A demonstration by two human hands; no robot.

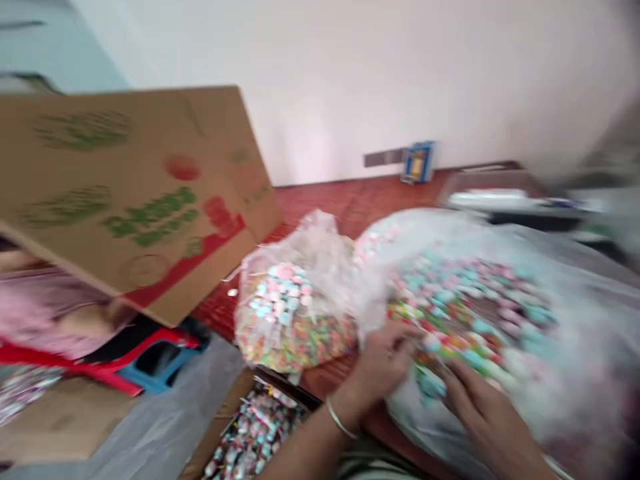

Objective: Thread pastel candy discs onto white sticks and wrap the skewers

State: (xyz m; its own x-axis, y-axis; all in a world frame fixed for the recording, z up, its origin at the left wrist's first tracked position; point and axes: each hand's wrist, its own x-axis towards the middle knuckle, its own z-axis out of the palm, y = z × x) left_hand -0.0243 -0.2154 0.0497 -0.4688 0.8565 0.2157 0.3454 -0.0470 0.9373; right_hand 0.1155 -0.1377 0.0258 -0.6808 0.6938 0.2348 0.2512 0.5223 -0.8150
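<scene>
A large clear plastic bag [575, 333] lies spread open, full of small pastel candies [480, 283] in pink, blue and white, with red, green and orange gummy pieces [455, 340] among them. My left hand [387, 360] is at the near left edge of this bag, its fingers pinched together. Opposite it, my right hand [483, 407] reaches over the candies with fingers curled close. What lies in the fingers of either hand is too blurred to make out. Left of my hands sits a smaller clear bag [295, 333] of similar candies.
An open box of wrapped candies [257, 430] stands below, by my left forearm. A big cardboard box [150, 200] rises at the left, near a red and blue stool [155, 363] and a partly visible person [60, 310]. At the wall is a small blue box [419, 162].
</scene>
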